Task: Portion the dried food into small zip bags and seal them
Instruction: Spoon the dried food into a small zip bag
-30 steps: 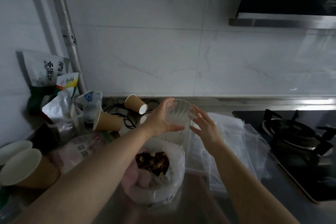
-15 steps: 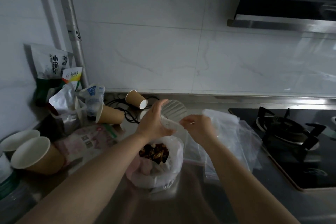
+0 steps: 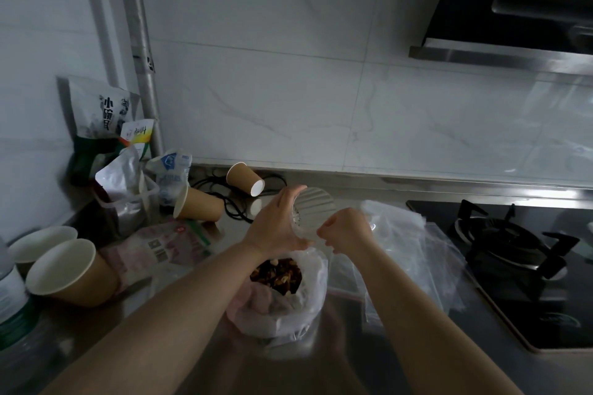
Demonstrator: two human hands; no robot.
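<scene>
Head view, looking down at a dim kitchen counter (image 3: pixel 337 362) of brushed steel, set against a white marbled wall.

Both bare forearms reach in from the bottom edge and meet near the middle. The left hand (image 3: pixel 276 228) wraps its fingers and thumb around the side of a clear ribbed plastic cup (image 3: pixel 309 212), which is tipped on its side with its base facing away toward the wall. The right hand (image 3: pixel 345 228) is curled at the cup's near rim, its fingertips pressed together as if pinching the rim or a thin film there; exactly what it pinches cannot be told.

Directly below the hands stands an open white plastic bag (image 3: pixel 288 305) on the counter, its mouth rolled wide and showing the dried food (image 3: pixel 277 276), a dark brown mix with paler pieces. Just right of that bag lies a loose heap of clear zip bags (image 3: pixel 407 250), flat and overlapping, reaching to the edge of a black gas hob (image 3: pixel 513 260).

To the left, two brown paper cups (image 3: pixel 69 272) lie tipped with white insides showing. Two more paper cups (image 3: pixel 199 207) lie on their sides farther back, near black cables. Food packets (image 3: pixel 106 119) lean in the left corner beside a grey pipe (image 3: pixel 141 51). A range hood (image 3: pixel 513 9) hangs at upper right.
</scene>
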